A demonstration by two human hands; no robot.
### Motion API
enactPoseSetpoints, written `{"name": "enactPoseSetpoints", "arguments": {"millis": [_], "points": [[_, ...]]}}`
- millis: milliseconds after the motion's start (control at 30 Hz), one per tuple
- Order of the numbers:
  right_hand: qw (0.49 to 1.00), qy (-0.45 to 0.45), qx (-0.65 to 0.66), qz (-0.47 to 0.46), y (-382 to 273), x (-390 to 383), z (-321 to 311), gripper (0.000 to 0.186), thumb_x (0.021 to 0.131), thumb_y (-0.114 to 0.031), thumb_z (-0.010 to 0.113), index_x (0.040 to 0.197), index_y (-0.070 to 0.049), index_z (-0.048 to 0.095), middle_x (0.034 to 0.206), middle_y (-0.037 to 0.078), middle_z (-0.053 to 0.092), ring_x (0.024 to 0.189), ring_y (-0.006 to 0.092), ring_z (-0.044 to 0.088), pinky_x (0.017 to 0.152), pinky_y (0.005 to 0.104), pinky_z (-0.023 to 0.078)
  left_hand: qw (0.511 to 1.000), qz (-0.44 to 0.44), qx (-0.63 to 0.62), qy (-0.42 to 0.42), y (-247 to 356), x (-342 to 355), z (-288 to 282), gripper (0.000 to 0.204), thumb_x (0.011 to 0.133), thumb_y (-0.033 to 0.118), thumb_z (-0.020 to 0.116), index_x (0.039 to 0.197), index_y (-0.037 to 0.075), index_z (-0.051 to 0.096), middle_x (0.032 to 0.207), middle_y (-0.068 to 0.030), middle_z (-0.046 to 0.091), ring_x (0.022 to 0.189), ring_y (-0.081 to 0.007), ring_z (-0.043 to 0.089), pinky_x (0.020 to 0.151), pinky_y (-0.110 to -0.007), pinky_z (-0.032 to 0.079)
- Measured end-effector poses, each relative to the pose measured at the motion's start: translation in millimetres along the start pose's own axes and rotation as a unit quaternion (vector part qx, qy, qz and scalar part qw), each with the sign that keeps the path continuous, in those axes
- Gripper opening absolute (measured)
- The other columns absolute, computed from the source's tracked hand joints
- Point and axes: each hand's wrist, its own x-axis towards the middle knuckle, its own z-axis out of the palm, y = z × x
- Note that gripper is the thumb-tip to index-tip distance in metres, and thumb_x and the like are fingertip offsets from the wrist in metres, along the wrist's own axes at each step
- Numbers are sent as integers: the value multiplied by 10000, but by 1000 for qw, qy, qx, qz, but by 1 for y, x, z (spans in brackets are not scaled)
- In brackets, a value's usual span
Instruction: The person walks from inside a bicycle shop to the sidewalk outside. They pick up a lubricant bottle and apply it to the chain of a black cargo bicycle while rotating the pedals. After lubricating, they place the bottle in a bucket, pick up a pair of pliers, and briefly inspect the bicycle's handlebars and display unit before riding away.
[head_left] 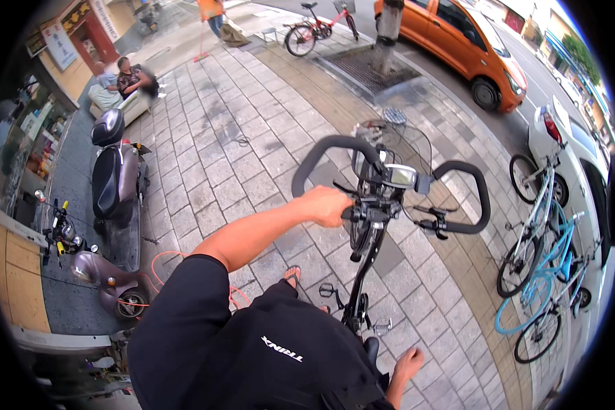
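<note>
A bicycle (362,277) stands upright in front of me, its black padded handlebar (485,198) bent into a loop on each side. Between the loops sits a small grey display (399,178). My left hand (328,206) reaches across and is closed round the handlebar's left inner part, near the stem; its fingertips are partly hidden. Low at my right side hangs my right hand (408,363), fingers curled, nothing visible in it. It is nearest the black saddle (372,350) and a pedal (383,326), apart from both.
A parked scooter (113,181) stands left, with an orange hose (158,258) by it. Several bicycles (543,253) lean at right beside a white car (584,130). Farther off are an orange car (451,31), a trunk (389,27), a red bicycle (314,33) and seated people (131,80).
</note>
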Motion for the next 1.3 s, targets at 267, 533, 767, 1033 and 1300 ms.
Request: {"name": "enactPoseSetpoints", "arguments": {"millis": [267, 533, 767, 1033, 1300], "points": [[894, 158, -53, -417, -321, 205, -48, 491, 847, -19, 554, 1336, -30, 584, 1293, 188, 614, 1224, 379, 566, 1076, 486, 428, 998, -59, 16, -35, -10, 3, 3, 238, 776, 217, 638, 933, 44, 680, 918, -219, 720, 938, -421, 693, 818, -513, 544], [729, -195, -407, -514, -420, 286, -37, 164, 800, -60, 615, 964, -45, 614, 960, 170, 721, 1011, 375, 679, 923, 471, 523, 998, -53, 18, -23, -34, 1, 7, 237, 774, 186, 669, 948, 26, 688, 888, -211, 719, 901, -408, 691, 798, -507, 541], [722, -245, -445, -470, -442, 290, -22, 156, 791, -208, 681, 845, -70, 634, 830, 185, 705, 852, 407, 688, 773, 501, 545, 999, -26, -1, -28, -50, 3, 5, 264, 778, 187, 682, 989, 29, 680, 859, -184, 713, 866, -403, 691, 767, -511, 542], [739, -227, -409, -485, -454, 275, -2, 168, 758, -202, 693, 786, -84, 576, 752, 166, 670, 773, 408, 665, 711, 502, 521, 1000, 26, 1, 5, -98, 6, -3, 297, 782, 176, 703, 1043, 43, 658, 909, -151, 715, 811, -377, 701, 723, -490, 561], [739, -235, -403, -486, -471, 279, 13, 145, 755, -203, 683, 781, -104, 580, 754, 141, 684, 775, 393, 676, 715, 487, 529, 999, 30, -12, -31, -124, 12, -12, 418, 786, 167, 712, 1188, 68, 663, 952, -110, 712, 829, -338, 710, 720, -459, 573]]}}
